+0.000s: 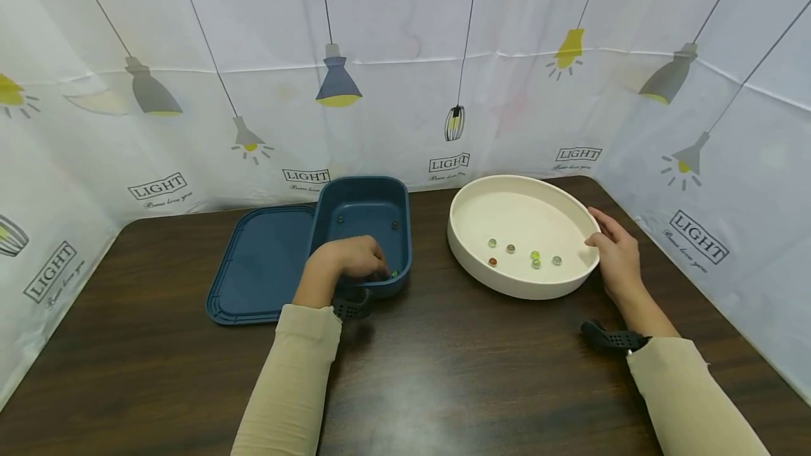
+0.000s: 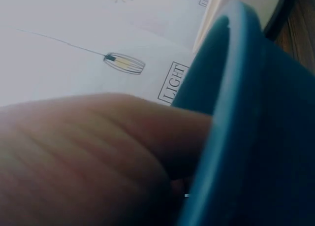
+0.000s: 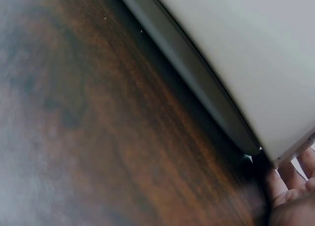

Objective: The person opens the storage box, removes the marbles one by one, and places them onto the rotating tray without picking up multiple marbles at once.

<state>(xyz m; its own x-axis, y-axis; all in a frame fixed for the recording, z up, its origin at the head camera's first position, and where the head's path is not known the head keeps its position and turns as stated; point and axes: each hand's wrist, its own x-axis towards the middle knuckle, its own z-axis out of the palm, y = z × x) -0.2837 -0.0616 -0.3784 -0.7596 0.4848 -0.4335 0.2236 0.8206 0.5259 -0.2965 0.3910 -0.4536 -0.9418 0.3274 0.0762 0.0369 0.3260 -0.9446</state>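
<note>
My left hand [image 1: 356, 257] reaches over the near wall into a deep blue plastic box [image 1: 407, 231]. Its fingers point down beside a green marble [image 1: 394, 274] in the near right corner; the fingertips are hidden, so whether they pinch anything cannot be told. Two more marbles lie farther back in the box, one green [image 1: 341, 219] and one dark reddish [image 1: 395, 225]. On the right, my right hand [image 1: 617, 259] grips the rim of a round cream tray [image 1: 526, 290], thumb over the edge and fingers outside. Several glass marbles, including a red-brown one [image 1: 492, 262], sit in the tray.
A flat blue lid [image 1: 262, 266] lies on the dark wooden table [image 1: 443, 371], against the left side of the box. Behind and at both sides hangs a white curtain [image 1: 393, 118] printed with lamps.
</note>
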